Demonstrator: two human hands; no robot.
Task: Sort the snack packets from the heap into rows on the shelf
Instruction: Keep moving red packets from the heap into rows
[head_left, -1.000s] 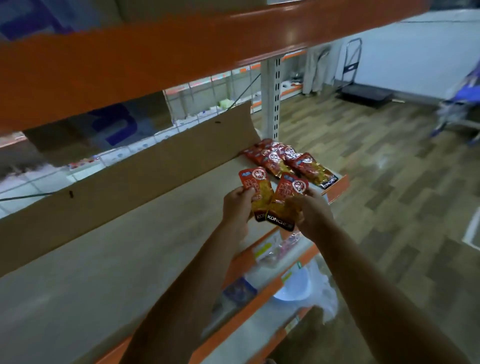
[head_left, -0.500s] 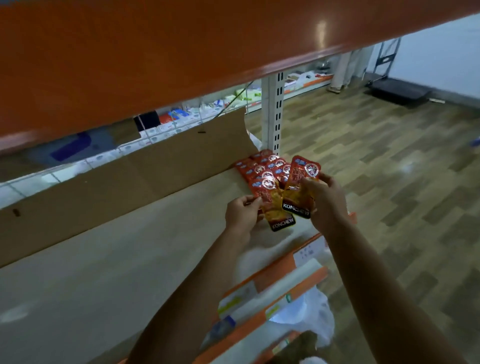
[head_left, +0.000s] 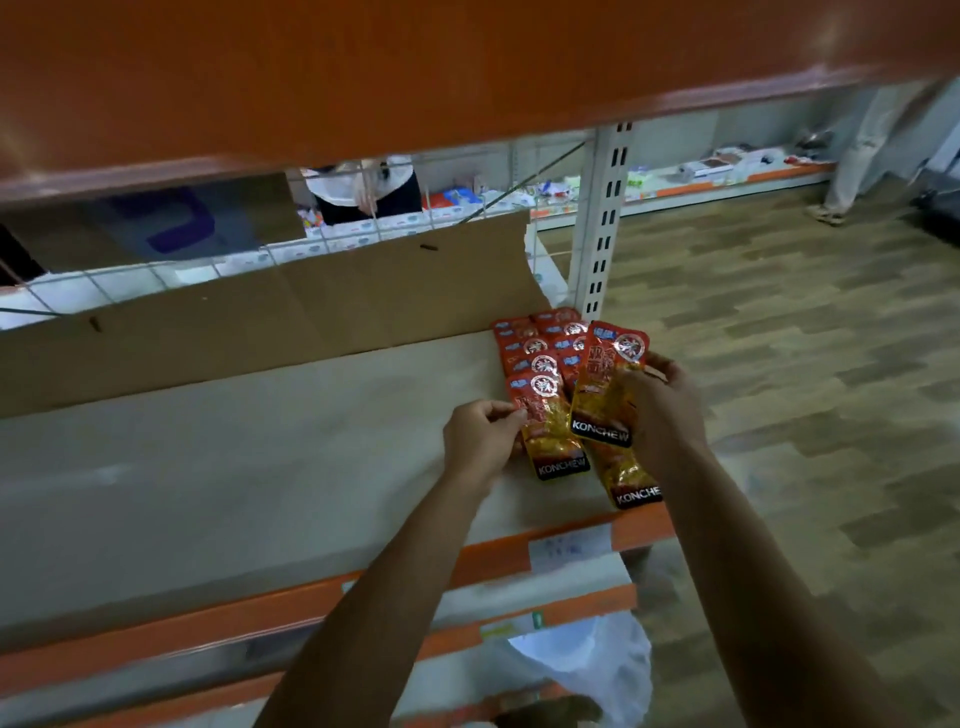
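I start at the far left, where the bare, pale board of the shelf (head_left: 208, 467) runs wide, with a brown cardboard sheet (head_left: 260, 322) standing along its back. Above it hangs the orange beam (head_left: 415, 67) of the next level up. Through the wire mesh behind the cardboard I make out a person (head_left: 363, 189) in white and black, seen only in part.

Moving in, the left hand (head_left: 480, 436) sits low over the board, fingers curled, thumb and forefinger pinching the left edge of a red and gold packet (head_left: 550, 431). That packet lies flat at the front of the left row. Behind it, the rows of packets (head_left: 540, 343) overlap one another back toward the cardboard, at the shelf's right end.

Just right of that, the right hand (head_left: 660, 410) grips a second packet (head_left: 608, 384) by its right side and holds it above the right row, tilted up toward me. Under it a third packet (head_left: 631, 478) lies flat near the shelf's front edge.

Behind the rows stands the white slotted post (head_left: 605, 218). Down below, a white plastic bag (head_left: 597, 670) sits on a lower level. Wood-pattern floor (head_left: 779, 364) fills the right.
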